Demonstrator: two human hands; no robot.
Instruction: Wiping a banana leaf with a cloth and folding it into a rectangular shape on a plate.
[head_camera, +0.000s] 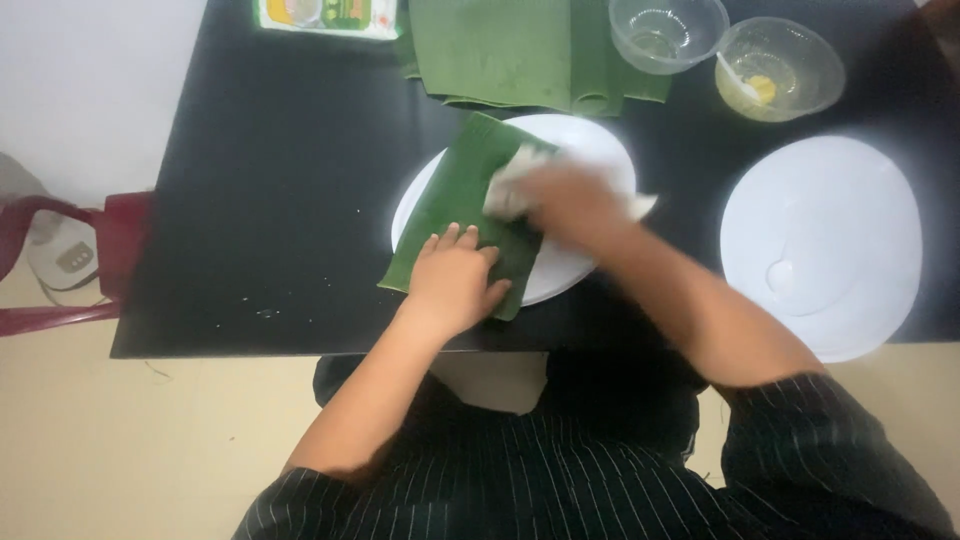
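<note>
View from above of a black bench, with the person sitting at its near edge in a dark pinstriped garment. A strip of green banana leaf is lying across the left part of a white oval plate near the middle of the bench, its near end overhanging the plate's rim. The left hand is lying flat, fingers spread, pressing on the near end of the leaf. The right hand, blurred by motion, is closing around a crumpled white cloth or tissue and holding it against the leaf's upper surface. To the right, well apart, a second white plate is lying on the bench. At the far edge, a stack of folded banana leaves is lying beside two clear plastic bowls: the left one looking empty, the right one holding a yellowish substance and a small white spoon. A colourful flat packet is lying at the far left, and a red chair is standing left of the bench
</note>
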